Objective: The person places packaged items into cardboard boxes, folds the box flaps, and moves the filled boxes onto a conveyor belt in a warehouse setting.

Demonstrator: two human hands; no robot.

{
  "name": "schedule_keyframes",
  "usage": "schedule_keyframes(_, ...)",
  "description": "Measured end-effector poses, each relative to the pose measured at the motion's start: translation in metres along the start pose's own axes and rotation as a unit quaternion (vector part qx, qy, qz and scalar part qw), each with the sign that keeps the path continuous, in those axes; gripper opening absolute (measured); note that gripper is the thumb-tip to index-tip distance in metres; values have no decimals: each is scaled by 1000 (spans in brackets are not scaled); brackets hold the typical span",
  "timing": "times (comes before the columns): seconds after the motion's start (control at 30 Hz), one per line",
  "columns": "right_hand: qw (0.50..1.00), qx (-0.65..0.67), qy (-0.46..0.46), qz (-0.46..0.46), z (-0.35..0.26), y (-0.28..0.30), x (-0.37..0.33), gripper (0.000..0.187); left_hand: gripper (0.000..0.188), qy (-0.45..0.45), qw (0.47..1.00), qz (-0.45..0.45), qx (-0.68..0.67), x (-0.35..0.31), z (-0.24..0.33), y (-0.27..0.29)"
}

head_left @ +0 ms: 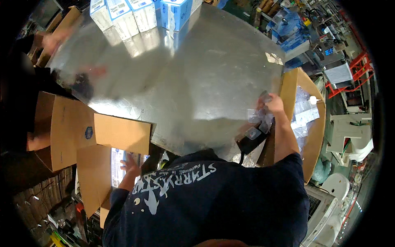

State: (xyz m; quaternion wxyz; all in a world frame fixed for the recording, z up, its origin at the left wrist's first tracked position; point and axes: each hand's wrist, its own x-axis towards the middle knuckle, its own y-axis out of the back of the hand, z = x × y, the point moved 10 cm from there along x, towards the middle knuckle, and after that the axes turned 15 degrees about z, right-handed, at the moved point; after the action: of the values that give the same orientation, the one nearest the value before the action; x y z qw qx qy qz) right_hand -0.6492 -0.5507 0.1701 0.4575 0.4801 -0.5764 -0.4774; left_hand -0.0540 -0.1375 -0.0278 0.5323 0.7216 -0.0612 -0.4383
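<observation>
My left hand [131, 165] reaches into an open cardboard box [91, 175] at the lower left. Its fingers are apart and lie over white and blue cartons [118, 166] packed inside; whether they press on a carton is hard to see. At the table's right edge, my right hand [275, 103] is closed on a small clear plastic piece [263, 99]. More clear plastic [266, 119] hangs below the fingers, just above a black device [252, 142] with a cable. Part of what the right hand grips is hidden by the fingers.
White and blue cartons [135, 16] stand at the far end of the metal table [197, 78]. Right of my arm is a cardboard box [316, 144] holding clear plastic pieces [302, 111]. At the left, a co-worker's blurred hand [53, 41] is near another open box [70, 127].
</observation>
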Motion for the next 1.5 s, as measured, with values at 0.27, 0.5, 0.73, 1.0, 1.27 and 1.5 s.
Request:
schedule_keyframes(0.27,804,584,-100,-53,-126,46,-33,44,20,-122,883,204,-404,-27,-22,138)
schedule_keyframes(0.5,585,695,199,-367,-460,79,-284,27,37,-287,639,94,-708,-133,83,273)
schedule_keyframes(0.73,663,580,350,-320,-461,29,-302,48,22,-177,809,98,-552,-83,-60,155)
schedule_keyframes(1.0,909,41,409,-61,-366,-36,-292,63,15,12,909,169,-380,-7,-161,-63)
schedule_keyframes(1.27,905,28,422,-51,-370,-40,-289,66,24,7,861,241,-447,-1,-168,-26)
schedule_keyframes(1.5,911,16,409,-55,-369,-38,-287,68,18,105,861,409,-283,-28,-177,14)
